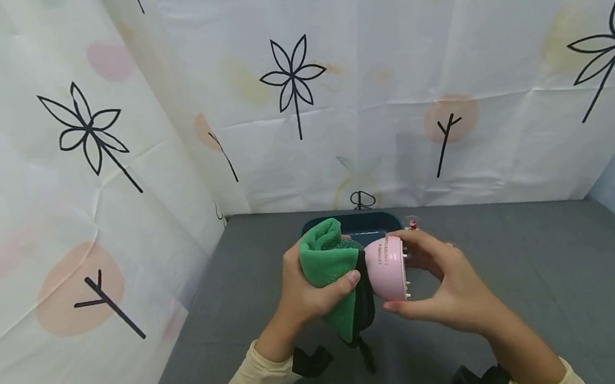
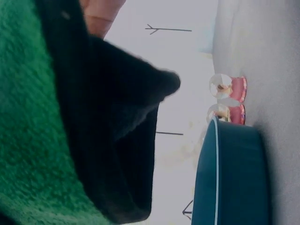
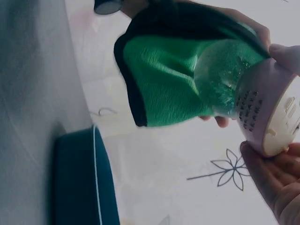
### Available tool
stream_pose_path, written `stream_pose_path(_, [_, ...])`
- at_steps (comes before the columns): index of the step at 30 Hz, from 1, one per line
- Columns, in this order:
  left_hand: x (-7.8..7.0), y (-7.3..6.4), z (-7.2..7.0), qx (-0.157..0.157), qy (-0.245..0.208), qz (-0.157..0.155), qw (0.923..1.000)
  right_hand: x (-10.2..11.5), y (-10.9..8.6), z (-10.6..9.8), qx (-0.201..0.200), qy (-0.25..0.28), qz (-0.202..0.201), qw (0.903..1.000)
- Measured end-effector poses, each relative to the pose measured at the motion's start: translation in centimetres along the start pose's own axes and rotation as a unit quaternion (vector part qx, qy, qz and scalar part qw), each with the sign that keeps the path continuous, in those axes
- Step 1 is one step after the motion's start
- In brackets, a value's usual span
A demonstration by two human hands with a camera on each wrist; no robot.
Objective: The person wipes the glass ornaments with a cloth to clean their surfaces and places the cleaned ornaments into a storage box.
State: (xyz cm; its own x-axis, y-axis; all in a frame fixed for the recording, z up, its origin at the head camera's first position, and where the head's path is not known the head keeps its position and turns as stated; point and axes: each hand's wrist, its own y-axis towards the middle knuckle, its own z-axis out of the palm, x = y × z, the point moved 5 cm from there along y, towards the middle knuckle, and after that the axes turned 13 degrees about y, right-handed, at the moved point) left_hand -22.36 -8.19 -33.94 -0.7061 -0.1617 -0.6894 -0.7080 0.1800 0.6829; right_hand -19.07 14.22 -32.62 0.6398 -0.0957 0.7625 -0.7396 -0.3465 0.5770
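Closest to the camera you've got pale cream sleeves (image 1: 253, 376), then the left hand (image 1: 307, 300), its grip closed round a fuzzy green cloth (image 1: 325, 264) with dark edging. The cloth is cupped against the clear dome (image 3: 218, 77) of a snow globe (image 1: 384, 269), probably so there's soft pile on the smooth, round part instead of bare fingers. The right hand (image 1: 456, 289) has its grip on the glossy pink base, thumb at the near edge and fingers at the far one, which I'd guess steadies it without covering the dome. It's tipped sideways in midair, base facing right, with little white nubs underneath and lettering round the side. Past that, a teal bin (image 2: 241, 173) with smooth walls sits on the matte grey tabletop (image 1: 526, 263). Two more globes (image 2: 238, 89) with reddish-pink bases stand upright just beside it. Furthest back hangs a slightly creased pale backdrop (image 1: 363, 81) printed with black line flowers.
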Motion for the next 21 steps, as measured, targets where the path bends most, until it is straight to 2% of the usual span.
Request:
stream_pose_path(3, [0.2,0.1,0.0,0.014,-0.019,-0.030,0.9993,0.5,0.0,0.0,0.008,-0.038,-0.068,0.9969])
stream_pose_path(6, [0.5,0.1,-0.1,0.021,-0.017,-0.076,0.9967,1.1,0.1,0.1,0.020,-0.076,-0.132,0.9881])
stream_pose_path(10, [0.7,0.1,-0.4,0.029,0.006,-0.121,0.9923,1.3,0.0,0.3,0.046,-0.113,-0.182,0.9756])
stream_pose_path(15, [0.8,0.2,-0.5,0.034,0.024,-0.137,0.9896,1.2,-0.3,0.5,0.075,-0.154,-0.184,0.9678])
stream_pose_path(21, [0.9,0.2,-0.3,0.014,0.025,-0.138,0.9900,1.1,-0.2,0.7,0.078,-0.166,-0.164,0.9693])
